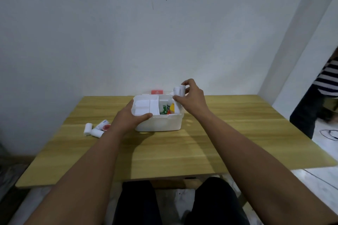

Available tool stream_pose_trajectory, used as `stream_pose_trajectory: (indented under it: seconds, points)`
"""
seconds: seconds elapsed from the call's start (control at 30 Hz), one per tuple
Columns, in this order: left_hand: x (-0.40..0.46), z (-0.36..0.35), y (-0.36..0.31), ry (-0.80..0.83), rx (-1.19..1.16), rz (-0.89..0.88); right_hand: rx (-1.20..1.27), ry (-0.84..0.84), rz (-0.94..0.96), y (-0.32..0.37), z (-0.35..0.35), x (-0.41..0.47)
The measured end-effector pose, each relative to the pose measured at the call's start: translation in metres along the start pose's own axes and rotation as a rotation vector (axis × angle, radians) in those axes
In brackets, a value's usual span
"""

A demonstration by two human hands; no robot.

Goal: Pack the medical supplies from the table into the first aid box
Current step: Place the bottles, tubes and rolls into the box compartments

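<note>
The white first aid box (161,124) stands open at the table's middle back, with a white divided tray (146,106) over its left half and green, orange and red packets (167,109) in the right half. My left hand (130,117) grips the box's front left corner, thumb over the rim. My right hand (192,98) pinches a white bandage roll (178,91) above the box's right rear corner. On the table to the left lie two white rolls (87,129) (97,133), a white tube (102,124) and a small red round tin (106,127).
The wooden table (182,148) abuts a white wall. The box's lid with a red label (157,92) lies behind the box. A person in a striped top (327,82) stands at the right edge near the table's corner. My legs show below the table's front edge.
</note>
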State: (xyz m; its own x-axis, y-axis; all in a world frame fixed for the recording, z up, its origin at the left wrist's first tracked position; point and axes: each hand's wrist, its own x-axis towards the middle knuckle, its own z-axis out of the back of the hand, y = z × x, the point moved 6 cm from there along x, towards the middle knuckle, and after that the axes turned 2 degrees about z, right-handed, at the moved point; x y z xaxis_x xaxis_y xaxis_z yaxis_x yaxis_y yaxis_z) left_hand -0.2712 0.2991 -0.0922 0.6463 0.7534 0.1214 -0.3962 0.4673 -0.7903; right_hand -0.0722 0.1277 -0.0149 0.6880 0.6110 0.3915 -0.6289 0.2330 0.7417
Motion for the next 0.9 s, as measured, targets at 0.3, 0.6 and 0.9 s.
stream_pose_trajectory:
  seconds: [0.3, 0.6, 0.9]
  points:
    - [0.001, 0.000, -0.001, -0.006, -0.001, -0.026, -0.260, 0.047, 0.048, -0.006, -0.005, -0.012]
    - [0.000, 0.001, -0.002, -0.007, -0.015, -0.033, -0.308, 0.041, 0.043, -0.015, -0.011, -0.019]
    - [0.000, 0.001, -0.002, -0.011, -0.016, -0.033, -0.420, 0.142, 0.175, -0.012, -0.018, -0.012]
